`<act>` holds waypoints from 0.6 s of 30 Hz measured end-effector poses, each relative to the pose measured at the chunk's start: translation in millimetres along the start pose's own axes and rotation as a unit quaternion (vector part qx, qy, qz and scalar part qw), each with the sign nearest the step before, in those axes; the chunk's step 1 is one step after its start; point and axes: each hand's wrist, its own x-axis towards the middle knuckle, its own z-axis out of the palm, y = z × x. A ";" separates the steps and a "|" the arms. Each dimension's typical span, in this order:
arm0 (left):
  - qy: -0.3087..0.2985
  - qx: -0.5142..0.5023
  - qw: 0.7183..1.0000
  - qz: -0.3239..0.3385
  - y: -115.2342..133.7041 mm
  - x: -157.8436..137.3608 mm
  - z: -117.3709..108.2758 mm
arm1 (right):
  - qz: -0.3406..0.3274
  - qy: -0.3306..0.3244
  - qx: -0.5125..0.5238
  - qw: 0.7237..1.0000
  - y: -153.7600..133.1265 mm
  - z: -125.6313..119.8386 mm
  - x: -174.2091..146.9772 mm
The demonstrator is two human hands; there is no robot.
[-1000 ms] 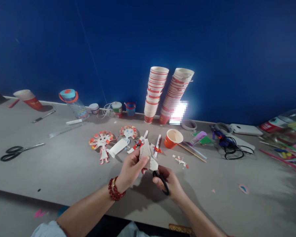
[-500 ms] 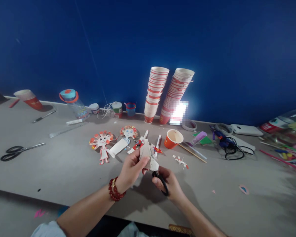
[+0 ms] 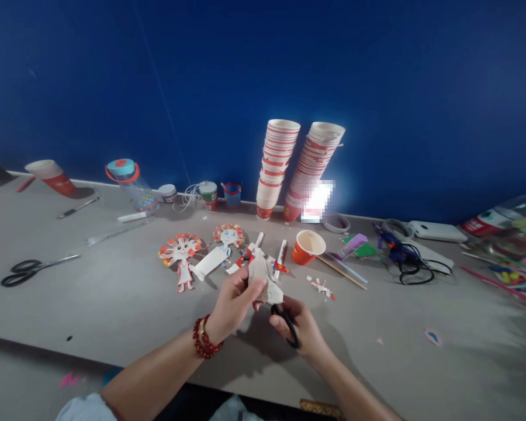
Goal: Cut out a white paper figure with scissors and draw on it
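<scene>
Left hand (image 3: 234,298): pinches our white paper piece (image 3: 262,278), drawn lines showing.
Right hand (image 3: 305,328): grips black-handled scissors (image 3: 291,327) at the piece's lower edge; we can't see the blades.
Paper piece: above worktop (image 3: 135,304), nearer us than the orange cup (image 3: 305,255).
Change: slight shift since a second ago; we judge cutting progress small.

Observed: lower end of the paper piece (image 3: 263,282) in the left hand (image 3: 231,305) has shifted marginally rightward; black-handled scissors (image 3: 293,330), marginally leftward
</scene>
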 end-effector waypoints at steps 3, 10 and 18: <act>-0.003 0.006 1.000 -0.009 -1.2 -1.2 0.3 | 0.011 -0.011 0.023 1.000 0.7 -0.3 0.2; -0.014 0.018 1.000 -0.020 -1.5 -1.8 2.5 | -0.009 -0.021 0.053 0.998 -0.3 0.0 0.1; -0.018 0.018 1.000 -0.017 -3.0 -2.8 2.7 | -0.028 -0.020 0.073 0.997 -0.5 3.0 -0.2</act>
